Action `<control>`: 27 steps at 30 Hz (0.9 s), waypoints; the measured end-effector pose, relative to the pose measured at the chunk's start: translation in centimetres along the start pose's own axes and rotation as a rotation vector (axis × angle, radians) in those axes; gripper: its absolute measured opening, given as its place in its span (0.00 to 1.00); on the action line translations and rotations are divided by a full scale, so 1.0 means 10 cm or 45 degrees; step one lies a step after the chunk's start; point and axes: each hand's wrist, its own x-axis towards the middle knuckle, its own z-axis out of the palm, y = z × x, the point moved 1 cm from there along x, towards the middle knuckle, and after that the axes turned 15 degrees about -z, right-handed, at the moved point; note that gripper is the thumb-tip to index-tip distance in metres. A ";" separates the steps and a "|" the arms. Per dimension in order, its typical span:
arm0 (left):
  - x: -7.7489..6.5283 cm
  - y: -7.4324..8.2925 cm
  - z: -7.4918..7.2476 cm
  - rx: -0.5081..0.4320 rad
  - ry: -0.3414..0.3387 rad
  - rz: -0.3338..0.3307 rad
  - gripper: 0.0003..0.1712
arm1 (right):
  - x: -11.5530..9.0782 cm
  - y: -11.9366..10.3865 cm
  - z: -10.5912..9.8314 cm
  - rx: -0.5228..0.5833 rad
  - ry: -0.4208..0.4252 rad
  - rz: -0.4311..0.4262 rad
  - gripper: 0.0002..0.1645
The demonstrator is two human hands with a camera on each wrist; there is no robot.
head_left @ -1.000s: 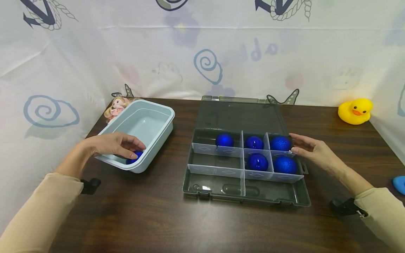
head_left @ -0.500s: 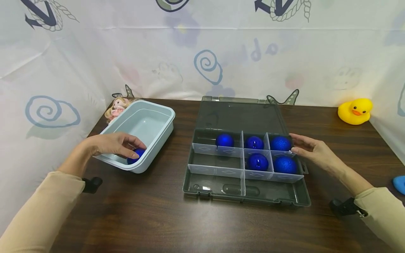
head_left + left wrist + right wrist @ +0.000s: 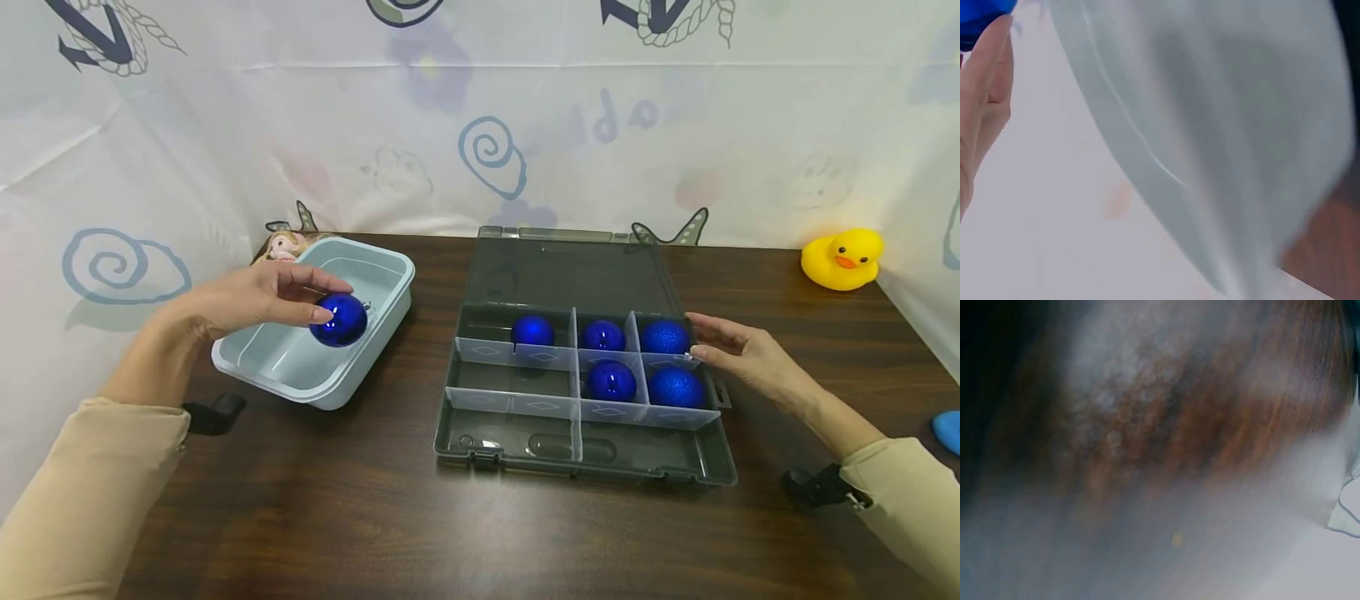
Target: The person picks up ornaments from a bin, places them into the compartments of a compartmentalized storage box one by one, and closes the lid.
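Note:
My left hand (image 3: 251, 296) pinches a shiny blue Christmas bauble (image 3: 339, 321) between thumb and fingers, above the pale blue plastic tub (image 3: 281, 387). A little silver cap shows at the bauble's right side. In the left wrist view, the blue bauble (image 3: 982, 19) sits at the top left corner against my fingertips. On the right, my right hand (image 3: 750, 354) rests its fingertips and thumb at the side edge of a grey see-through divider box (image 3: 517, 429). Several blue baubles, some glossy and some glittery, lie in its back and middle compartments. The right wrist view is blurred.
The box's lid (image 3: 570, 275) lies opened toward the back. A yellow rubber duck (image 3: 842, 260) stands at the back right and a doll (image 3: 285, 247) behind the tub. Part of a blue object (image 3: 948, 431) shows at the right edge. Patterned white cloth (image 3: 420, 150) hangs behind the table.
My left hand has lifted the bauble from inside the tub, up and slightly to the right. My right hand stays at the box's edge.

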 end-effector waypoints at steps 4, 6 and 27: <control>0.02 0.26 0.17 0.053 0.008 0.062 0.26 | 0.00 0.00 -0.01 -0.002 -0.009 0.026 0.34; 0.07 0.40 0.30 0.071 0.010 0.103 0.26 | 0.00 0.00 -0.01 0.000 -0.007 0.023 0.34; 0.98 0.63 1.46 -0.135 -0.157 0.417 0.24 | 0.00 0.01 -0.02 -0.008 -0.010 0.000 0.33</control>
